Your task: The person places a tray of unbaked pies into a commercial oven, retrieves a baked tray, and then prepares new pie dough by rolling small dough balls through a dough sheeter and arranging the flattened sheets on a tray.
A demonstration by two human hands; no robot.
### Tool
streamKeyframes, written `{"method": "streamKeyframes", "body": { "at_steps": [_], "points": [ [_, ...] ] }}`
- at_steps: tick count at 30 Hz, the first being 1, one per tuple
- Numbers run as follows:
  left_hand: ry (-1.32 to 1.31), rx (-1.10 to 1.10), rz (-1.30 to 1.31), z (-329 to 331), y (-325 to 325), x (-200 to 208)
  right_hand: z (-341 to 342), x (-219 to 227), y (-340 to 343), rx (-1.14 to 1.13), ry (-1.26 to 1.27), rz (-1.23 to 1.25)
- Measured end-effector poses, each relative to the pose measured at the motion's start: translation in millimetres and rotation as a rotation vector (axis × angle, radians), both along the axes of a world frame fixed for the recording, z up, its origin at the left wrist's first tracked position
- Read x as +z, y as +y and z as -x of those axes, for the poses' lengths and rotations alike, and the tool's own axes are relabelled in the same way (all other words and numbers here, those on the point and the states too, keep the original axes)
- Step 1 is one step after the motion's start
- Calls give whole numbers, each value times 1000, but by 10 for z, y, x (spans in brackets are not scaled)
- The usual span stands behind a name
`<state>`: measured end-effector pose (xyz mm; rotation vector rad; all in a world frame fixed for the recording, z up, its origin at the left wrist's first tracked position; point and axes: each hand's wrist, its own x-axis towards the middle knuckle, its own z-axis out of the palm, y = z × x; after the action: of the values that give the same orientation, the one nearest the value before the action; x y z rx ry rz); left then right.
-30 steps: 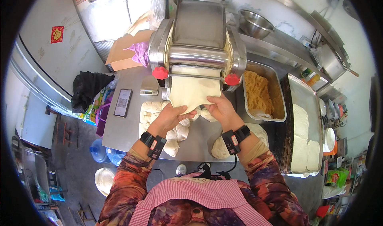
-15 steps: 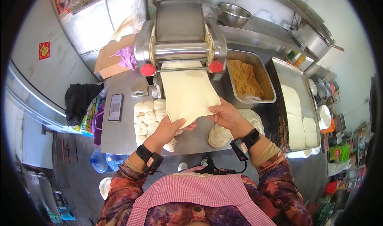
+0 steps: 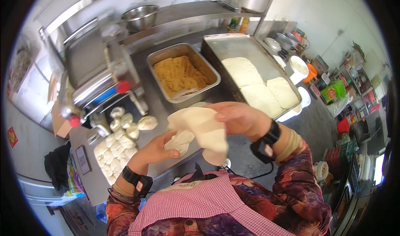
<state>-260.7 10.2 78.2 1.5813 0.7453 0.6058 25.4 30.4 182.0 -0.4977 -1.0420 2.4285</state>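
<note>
A pale, thin dough sheet (image 3: 205, 125) hangs folded in the air over the table's front edge, slightly blurred. My right hand (image 3: 241, 116) grips its upper right part, thumb on top and the other fingers partly hidden. At the left end, my left hand (image 3: 155, 152) has its thumb stretched out and its fingertips partly behind the dough; a fold lies between them. Small dough pieces (image 3: 114, 152) sit in a block beside my left hand, with several loose ones behind it. The dough roller machine (image 3: 98, 86) stands at the back left.
Behind my hands is a metal pan (image 3: 213, 78) of brown filling. To its right, a large baking tray (image 3: 271, 48) bears flat dough sheets (image 3: 262, 98). A phone (image 3: 83, 160) lies on the left. A steel bowl (image 3: 140, 19) stands on the rear shelf (image 3: 179, 14).
The view has swung to the right. The dough sheet has come away from the roller machine and is now folded between my hands, nearer the baking tray.
</note>
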Motion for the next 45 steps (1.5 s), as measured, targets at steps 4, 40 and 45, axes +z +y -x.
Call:
{"method": "streamKeyframes", "body": {
  "at_steps": [4, 40, 45],
  "points": [
    [-229, -98, 366, -1167, 382, 428, -1387, 408, 46, -114, -89, -232],
    [939, 326, -903, -6293, 3876, -443, -5202, -1495, 2380, 7, -1207, -1659],
    [881, 508, -704, -6595, 4117, -577, -5209, -1495, 2390, -87, -1116, -1683]
  ]
}}
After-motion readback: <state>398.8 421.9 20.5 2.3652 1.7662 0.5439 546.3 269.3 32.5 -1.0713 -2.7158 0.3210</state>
